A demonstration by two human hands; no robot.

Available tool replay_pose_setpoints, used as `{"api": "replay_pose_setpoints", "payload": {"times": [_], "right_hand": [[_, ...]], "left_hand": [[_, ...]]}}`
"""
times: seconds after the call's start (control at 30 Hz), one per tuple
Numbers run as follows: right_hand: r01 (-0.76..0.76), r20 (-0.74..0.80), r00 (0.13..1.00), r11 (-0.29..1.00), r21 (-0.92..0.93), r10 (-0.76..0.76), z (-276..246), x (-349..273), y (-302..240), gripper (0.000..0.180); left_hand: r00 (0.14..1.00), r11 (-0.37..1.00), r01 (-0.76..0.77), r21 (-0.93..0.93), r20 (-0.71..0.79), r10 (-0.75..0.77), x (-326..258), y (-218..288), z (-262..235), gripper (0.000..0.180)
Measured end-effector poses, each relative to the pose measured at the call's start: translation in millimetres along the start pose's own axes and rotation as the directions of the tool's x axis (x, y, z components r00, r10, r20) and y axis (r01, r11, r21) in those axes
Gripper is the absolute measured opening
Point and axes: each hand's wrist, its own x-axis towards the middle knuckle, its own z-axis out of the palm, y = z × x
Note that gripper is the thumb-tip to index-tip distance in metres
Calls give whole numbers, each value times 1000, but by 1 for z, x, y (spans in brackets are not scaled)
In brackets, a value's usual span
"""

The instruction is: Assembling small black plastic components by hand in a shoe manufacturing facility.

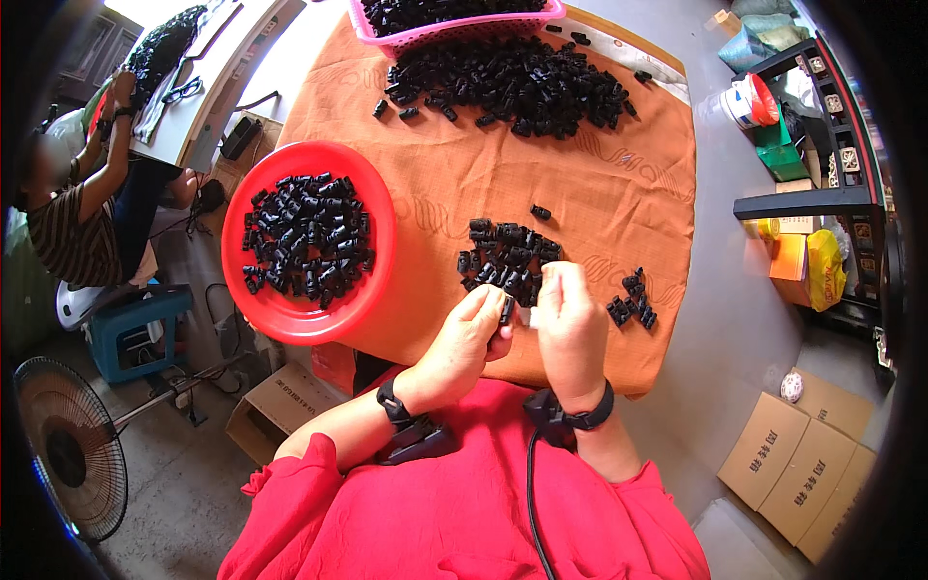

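Between the thumb and fingers of my left hand (454, 340) is a small black cylindrical part (507, 309), held upright near the table's front edge. Close beside it, my right hand (572, 333) is closed with its fingers pinched; whatever it grips is too small or hidden to name. Just beyond both hands lies a pile of similar black parts (505, 249), with one loose black piece (540, 212) behind it. To the right of my right hand sits a small cluster of black pieces (633, 302). A round red tray (384, 253) with many black parts stands to the left.
An orange cloth (435, 159) covers the table. At its far side a big heap of black parts (512, 82) lies before a pink basket (464, 29). A fan (70, 449), a blue stool (135, 338) and a seated person (77, 217) are at left. Cardboard boxes (797, 464) stand at right.
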Motion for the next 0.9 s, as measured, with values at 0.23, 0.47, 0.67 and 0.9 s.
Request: {"api": "replay_pose_setpoints", "payload": {"times": [0.23, 0.47, 0.67, 0.9], "right_hand": [[-65, 38, 998, 983, 170, 60, -15, 3, -10, 9], [5, 30, 1000, 997, 79, -8, -8, -3, -14, 7], [6, 26, 1000, 998, 56, -7, -2, -5, -10, 6], [-42, 45, 998, 997, 65, 39, -1, -3, -11, 7]], "left_hand": [[998, 998, 44, -51, 50, -42, -1, 2, -1, 23], [998, 1000, 15, -10, 58, -15, 1, 1, 1, 22], [998, 999, -18, -36, 60, 20, 3, -5, -2, 20], [999, 1000, -14, 26, 38, 13, 2, -5, 0, 18]]}}
